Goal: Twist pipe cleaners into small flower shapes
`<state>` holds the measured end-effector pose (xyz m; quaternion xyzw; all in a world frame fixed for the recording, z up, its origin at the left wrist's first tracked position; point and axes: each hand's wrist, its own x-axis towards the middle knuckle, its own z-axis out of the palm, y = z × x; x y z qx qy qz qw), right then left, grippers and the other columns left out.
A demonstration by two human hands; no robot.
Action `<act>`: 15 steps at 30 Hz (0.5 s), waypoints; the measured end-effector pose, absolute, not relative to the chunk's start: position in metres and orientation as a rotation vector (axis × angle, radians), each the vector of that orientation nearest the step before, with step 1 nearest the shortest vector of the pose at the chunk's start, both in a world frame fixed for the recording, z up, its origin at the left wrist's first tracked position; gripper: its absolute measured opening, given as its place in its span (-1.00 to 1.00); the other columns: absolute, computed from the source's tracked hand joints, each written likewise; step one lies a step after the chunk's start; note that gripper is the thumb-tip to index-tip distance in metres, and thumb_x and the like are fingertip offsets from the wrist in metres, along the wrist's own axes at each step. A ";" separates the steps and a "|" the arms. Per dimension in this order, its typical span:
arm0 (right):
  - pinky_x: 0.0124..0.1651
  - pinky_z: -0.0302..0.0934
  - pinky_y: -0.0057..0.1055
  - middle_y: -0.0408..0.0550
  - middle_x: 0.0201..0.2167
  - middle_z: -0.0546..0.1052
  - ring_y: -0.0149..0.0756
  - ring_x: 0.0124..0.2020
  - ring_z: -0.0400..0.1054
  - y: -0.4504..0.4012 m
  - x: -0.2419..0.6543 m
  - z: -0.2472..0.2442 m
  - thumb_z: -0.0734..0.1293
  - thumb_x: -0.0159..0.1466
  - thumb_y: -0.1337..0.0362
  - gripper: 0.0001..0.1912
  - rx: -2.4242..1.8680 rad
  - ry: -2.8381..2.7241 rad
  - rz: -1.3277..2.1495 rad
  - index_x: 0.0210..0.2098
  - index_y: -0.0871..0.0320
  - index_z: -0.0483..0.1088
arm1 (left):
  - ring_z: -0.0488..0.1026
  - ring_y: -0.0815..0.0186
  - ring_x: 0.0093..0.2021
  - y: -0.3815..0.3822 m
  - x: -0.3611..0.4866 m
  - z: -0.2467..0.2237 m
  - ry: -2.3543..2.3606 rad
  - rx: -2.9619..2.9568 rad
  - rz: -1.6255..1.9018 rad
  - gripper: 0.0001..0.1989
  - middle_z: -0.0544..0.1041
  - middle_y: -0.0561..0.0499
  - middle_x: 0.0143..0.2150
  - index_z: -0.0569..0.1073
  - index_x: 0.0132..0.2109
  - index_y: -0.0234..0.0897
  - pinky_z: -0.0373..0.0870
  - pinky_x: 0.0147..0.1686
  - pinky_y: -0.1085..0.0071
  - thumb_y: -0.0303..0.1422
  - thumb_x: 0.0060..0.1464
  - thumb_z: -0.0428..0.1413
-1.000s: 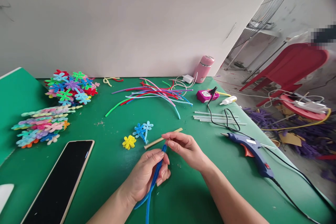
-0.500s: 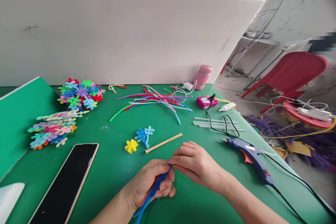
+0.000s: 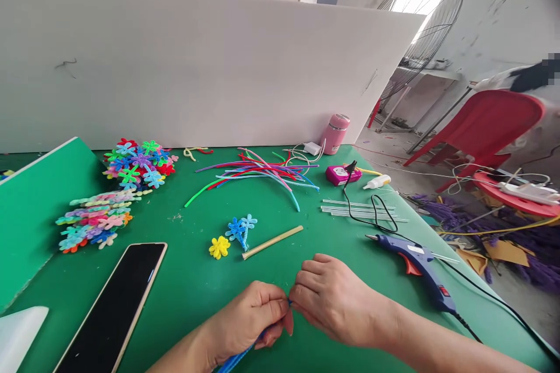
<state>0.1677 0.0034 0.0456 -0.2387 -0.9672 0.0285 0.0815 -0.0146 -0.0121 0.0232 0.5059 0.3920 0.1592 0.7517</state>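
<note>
Blue pipe cleaners point(image 3: 236, 359) run through my left hand point(image 3: 251, 320), which is closed around them, their loose ends trailing toward the bottom edge. My right hand point(image 3: 335, 300) pinches the blue tip where the fingertips of both hands meet. Beyond the hands on the green table lie a bamboo stick point(image 3: 273, 242), a yellow flower point(image 3: 219, 247) and blue flowers point(image 3: 238, 228) with twisted stems. A loose pile of coloured pipe cleaners point(image 3: 262, 171) is farther back.
At left are a phone point(image 3: 111, 309), a heap of fuzzy flowers point(image 3: 140, 164) and a stack of pastel ones point(image 3: 98, 218). A glue gun point(image 3: 415, 259) with its cord, clear glue sticks point(image 3: 359, 210), a white bottle point(image 3: 377, 182) and a pink flask point(image 3: 336, 134) are at right.
Both hands have moved slightly lower in the picture, and the right hand has rolled over so its back shows more. Less of the blue bundle is visible. The view has tilted up a little.
</note>
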 end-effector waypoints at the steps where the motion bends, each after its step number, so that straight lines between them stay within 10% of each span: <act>1: -0.48 -0.21 -0.37 -0.15 -0.58 0.33 -0.40 -0.54 0.06 0.002 0.167 0.046 0.14 0.21 0.34 -0.84 -0.732 -2.888 0.121 -0.50 0.18 0.22 | 0.04 0.47 -0.71 -0.012 -0.015 0.027 0.898 1.216 0.321 -0.73 0.12 0.18 -0.74 0.30 -0.53 -0.31 -0.06 -0.70 0.51 -0.28 0.03 -0.12; 15: -0.59 -0.15 -0.56 -0.25 -0.70 0.18 -0.53 -0.63 -0.02 -0.001 0.158 0.038 0.15 -0.04 0.37 -0.91 -1.323 -1.967 1.895 -0.63 0.22 0.25 | 0.15 0.37 -0.64 -0.028 -0.010 0.015 0.908 2.891 0.639 -0.84 0.32 0.07 -0.67 0.28 -0.54 -0.27 0.06 -0.48 0.38 -0.60 -0.18 -0.08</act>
